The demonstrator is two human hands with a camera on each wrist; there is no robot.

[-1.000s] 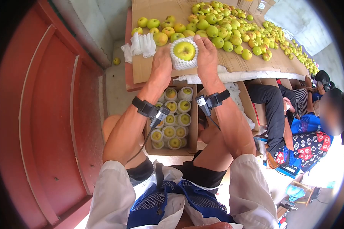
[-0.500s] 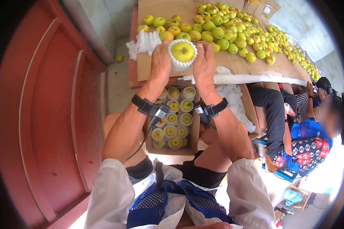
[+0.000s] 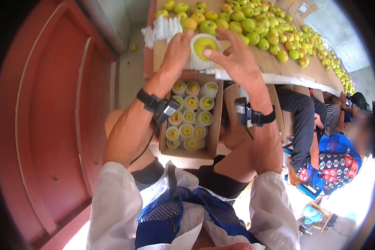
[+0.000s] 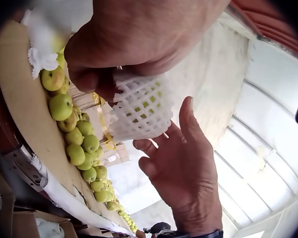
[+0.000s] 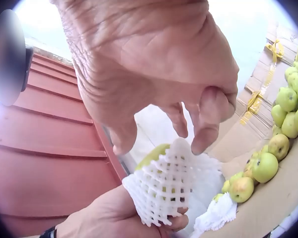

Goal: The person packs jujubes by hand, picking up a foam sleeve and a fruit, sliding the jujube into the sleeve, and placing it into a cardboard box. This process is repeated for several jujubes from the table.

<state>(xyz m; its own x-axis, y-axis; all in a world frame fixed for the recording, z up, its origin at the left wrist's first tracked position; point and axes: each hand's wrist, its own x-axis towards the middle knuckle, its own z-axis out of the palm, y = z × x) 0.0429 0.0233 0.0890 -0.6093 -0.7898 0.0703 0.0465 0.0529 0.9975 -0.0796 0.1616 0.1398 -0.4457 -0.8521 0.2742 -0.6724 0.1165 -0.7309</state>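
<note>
A green apple (image 3: 204, 46) sits in a white foam net sleeve (image 4: 145, 110) above the near edge of the apple table. My left hand (image 3: 178, 54) grips the sleeved apple from its left side, its fingers partly hidden in the head view. To the right, my right hand (image 3: 239, 62) is spread, fingers apart and thumb overlapping the apple in the head view. In the right wrist view, the right hand (image 5: 154, 74) hovers over the sleeve's top, and the left hand (image 5: 107, 210) supports the apple from below.
Many loose apples (image 3: 258, 31) cover the cardboard-topped table. White foam sleeves (image 3: 167, 28) are bunched at its left. Below, a cardboard box (image 3: 214, 137) holds several rows of sleeved apples. A red door (image 3: 50, 125) stands left, and another person (image 3: 296, 121) sits right.
Both hands were around the sleeved apple. My right hand has loosened and shifted right with its fingers spread, while the left keeps its grip. The head view has shifted slightly.
</note>
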